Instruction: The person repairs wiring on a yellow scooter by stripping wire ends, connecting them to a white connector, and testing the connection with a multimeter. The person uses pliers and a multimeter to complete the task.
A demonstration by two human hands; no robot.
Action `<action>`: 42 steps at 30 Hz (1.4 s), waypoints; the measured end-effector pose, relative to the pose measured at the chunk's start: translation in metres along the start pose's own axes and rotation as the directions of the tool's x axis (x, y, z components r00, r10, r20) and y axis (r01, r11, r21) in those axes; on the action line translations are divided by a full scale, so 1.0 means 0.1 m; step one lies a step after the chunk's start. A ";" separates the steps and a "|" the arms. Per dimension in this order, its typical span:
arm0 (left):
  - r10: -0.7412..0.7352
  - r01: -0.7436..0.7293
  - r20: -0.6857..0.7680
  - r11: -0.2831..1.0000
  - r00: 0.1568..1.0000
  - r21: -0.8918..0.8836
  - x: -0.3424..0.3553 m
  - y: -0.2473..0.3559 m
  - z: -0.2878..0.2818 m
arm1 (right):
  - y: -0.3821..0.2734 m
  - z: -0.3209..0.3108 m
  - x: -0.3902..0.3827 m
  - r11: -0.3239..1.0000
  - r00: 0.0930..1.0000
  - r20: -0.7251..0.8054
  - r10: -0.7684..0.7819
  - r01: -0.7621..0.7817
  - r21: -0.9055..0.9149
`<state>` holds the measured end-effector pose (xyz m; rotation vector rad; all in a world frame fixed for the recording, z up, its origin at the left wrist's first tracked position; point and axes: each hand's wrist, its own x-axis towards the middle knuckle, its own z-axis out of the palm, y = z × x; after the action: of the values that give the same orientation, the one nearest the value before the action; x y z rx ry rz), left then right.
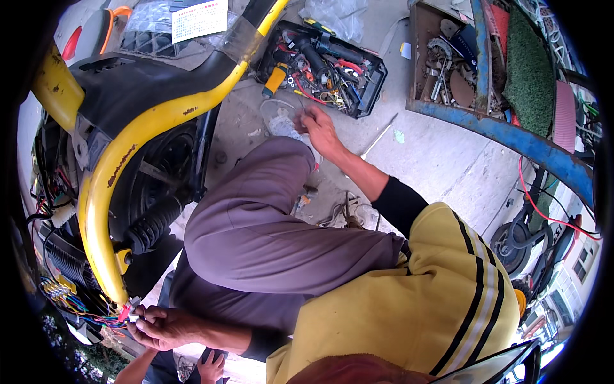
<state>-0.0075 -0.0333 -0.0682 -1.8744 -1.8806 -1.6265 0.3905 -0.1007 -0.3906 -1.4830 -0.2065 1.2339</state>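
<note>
At the lower left my left hand (161, 328) is closed in a pinch at a small grey-and-red piece (133, 310), beside the lower end of a yellow frame tube (96, 224). Coloured wires (96, 315) spread just left of my fingertips. Higher up, my right hand (316, 131) hangs above the floor with its fingers curled together; the fingertips are slightly blurred, and what they hold, if anything, is too small to make out. Below it is a clear plastic container (276, 110) with pale contents. A black tool tray (368, 96) lies just beyond that hand.
The two-wheeler's wheel (163, 166) and spring shock absorber (155, 224) stand at left. A screwdriver (379, 136) lies on the concrete. Upper right is a blue metal frame (511, 131) with a parts drawer (419, 83). Another person's hand (211, 367) shows at the bottom.
</note>
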 end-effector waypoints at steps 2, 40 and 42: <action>-0.120 0.113 -0.043 0.984 0.992 -0.137 -0.01 0.14 0.07 | 0.12 -0.27 -0.07 0.939 0.981 -0.115 -0.158 0.114 -0.324; -0.184 0.164 -0.068 0.959 0.981 -0.229 0.01 0.15 0.13 | -0.04 -0.51 1.10 0.582 0.875 0.009 0.483 -0.329 0.744; -0.164 0.151 -0.051 0.969 0.985 -0.197 0.01 0.15 0.11 | -0.04 -0.33 1.03 0.596 0.891 -0.011 0.453 -0.294 0.747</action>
<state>0.0102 -0.0290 -0.0630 -1.7474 -1.9536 -1.9604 0.4623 -0.0475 -0.4509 -0.9228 0.7264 1.2639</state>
